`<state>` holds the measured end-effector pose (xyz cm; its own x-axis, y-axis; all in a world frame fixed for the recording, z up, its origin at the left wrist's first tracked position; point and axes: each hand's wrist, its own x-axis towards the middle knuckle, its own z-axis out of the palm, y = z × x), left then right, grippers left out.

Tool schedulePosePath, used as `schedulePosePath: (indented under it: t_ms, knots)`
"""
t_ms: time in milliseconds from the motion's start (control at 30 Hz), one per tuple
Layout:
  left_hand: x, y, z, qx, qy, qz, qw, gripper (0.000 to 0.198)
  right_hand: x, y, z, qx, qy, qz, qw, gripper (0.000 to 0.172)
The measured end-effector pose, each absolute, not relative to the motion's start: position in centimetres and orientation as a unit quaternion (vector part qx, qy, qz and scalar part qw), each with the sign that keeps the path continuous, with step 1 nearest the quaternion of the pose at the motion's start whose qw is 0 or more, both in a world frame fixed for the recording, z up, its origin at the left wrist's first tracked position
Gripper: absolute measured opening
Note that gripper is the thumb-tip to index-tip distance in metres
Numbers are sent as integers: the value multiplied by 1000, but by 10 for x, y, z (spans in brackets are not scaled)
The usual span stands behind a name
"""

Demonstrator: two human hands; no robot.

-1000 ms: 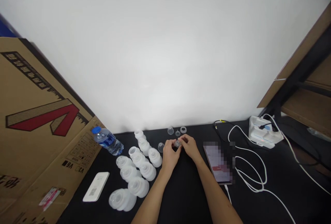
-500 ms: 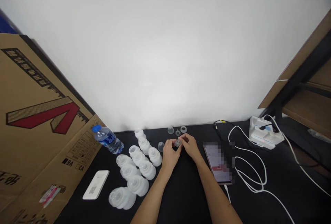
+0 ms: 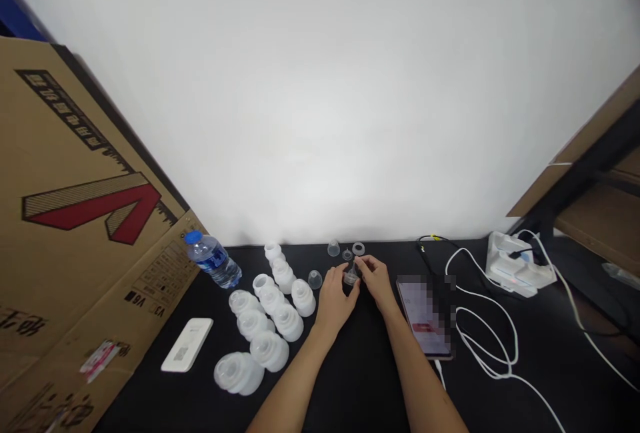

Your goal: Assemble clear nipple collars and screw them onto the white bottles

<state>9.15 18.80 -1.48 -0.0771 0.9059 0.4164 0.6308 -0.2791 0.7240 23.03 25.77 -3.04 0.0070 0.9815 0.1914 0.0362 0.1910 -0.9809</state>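
Between my hands is a small clear nipple piece with a ring round its base. My left hand grips the base from the left. The fingertips of my right hand pinch its narrow top. Just behind on the black table lie a clear dome cap, a small clear nipple and a translucent ring. Another clear cap sits left of my left hand. Several milky-white bottles stand in rows farther left, some topped with clear caps, others open.
A water bottle with a blue cap and a white flat box are at the left, beside a large carton. On the right are a phone, white cables and a white power strip.
My right fingers have risen to the top of the clear piece, which now shows more between my hands. The whole view has shifted slightly.
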Motion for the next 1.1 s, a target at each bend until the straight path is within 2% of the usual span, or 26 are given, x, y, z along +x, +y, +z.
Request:
schedulePosePath:
  t_ms: [167,333,567,733,833,933,1033,1100]
  knots:
    - [93,188,-16,670,575,447,144,39,233,257,-29,-455,-556,452,529,45]
    - [95,188,-14,679,572,442,133,21,236,259,-29,-471,-536,445,541,47]
    - [97,188,-5,677,583,429,131,10,235,256,-24,-485,-518,456,538,51]
    - [103,185,-9,686,596,396,130,12,244,258,-19,-484,-470,453,583,49]
    - [107,186,-16,690,598,388,128,14,247,256,-12,-500,-474,400,604,49]
    - [108,189,-21,702,593,372,132,22,236,252,4,-500,-591,327,543,49]
    - [105,191,-24,711,566,389,153,45,209,252,30,-425,-760,262,416,40]
    - [104,192,-26,709,536,425,172,52,186,257,48,-359,-847,226,321,31]
